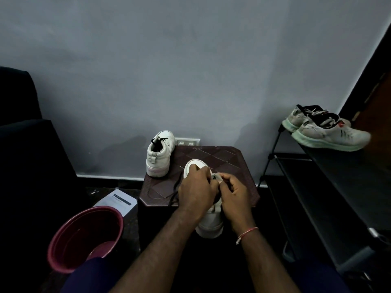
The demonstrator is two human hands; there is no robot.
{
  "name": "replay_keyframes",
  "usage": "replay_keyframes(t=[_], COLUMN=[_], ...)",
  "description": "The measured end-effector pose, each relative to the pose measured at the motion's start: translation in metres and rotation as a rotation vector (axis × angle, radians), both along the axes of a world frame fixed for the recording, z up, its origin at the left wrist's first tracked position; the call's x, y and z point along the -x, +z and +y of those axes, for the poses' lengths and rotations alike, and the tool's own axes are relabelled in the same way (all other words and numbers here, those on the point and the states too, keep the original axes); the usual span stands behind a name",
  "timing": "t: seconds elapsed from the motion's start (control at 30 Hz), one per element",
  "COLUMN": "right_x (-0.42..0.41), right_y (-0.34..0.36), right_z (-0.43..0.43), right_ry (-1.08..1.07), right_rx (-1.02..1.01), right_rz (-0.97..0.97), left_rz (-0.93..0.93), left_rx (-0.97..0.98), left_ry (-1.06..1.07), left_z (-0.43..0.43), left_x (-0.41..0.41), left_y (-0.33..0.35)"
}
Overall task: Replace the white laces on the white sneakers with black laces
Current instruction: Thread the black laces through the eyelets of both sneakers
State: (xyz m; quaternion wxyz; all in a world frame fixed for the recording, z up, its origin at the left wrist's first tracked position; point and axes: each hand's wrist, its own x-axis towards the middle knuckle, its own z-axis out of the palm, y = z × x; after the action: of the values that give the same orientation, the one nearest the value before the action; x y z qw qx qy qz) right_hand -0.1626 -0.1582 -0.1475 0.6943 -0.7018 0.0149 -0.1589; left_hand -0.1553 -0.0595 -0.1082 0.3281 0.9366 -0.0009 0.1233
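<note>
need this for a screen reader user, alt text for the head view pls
A left hand grips a white sneaker on a brown stool while the right hand pinches its black lace. A second sneaker, black-laced, stands at the stool's far left corner; a red bucket sits left, and shoes top a rack right.

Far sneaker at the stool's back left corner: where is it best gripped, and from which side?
Probably grip the far sneaker at its heel collar, coming from above on the near side: it stands upright, heel toward the camera, toe to the wall, its opening facing up.
</note>
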Motion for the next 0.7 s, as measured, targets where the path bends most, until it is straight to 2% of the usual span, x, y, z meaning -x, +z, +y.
replay_keyframes(t=[0.33,0.47,0.7], right_x=[0.003,0.001,-0.015], right_y=[0.0,0.004,0.019], right_z=[-0.004,-0.006,-0.018], right_ry=[0.046,0.14,0.258], right_rx=[0.032,-0.178,-0.239], right_rz=[-0.01,0.088,0.274], left_rz=[-0.066,-0.1,-0.075], left_rx=[0.044,0.079,0.128], left_ry=[-0.029,-0.023,-0.033], left_z=[0.002,0.004,0.008], left_x=[-0.007,-0.008,-0.012], left_y=[-0.012,-0.015,-0.018])
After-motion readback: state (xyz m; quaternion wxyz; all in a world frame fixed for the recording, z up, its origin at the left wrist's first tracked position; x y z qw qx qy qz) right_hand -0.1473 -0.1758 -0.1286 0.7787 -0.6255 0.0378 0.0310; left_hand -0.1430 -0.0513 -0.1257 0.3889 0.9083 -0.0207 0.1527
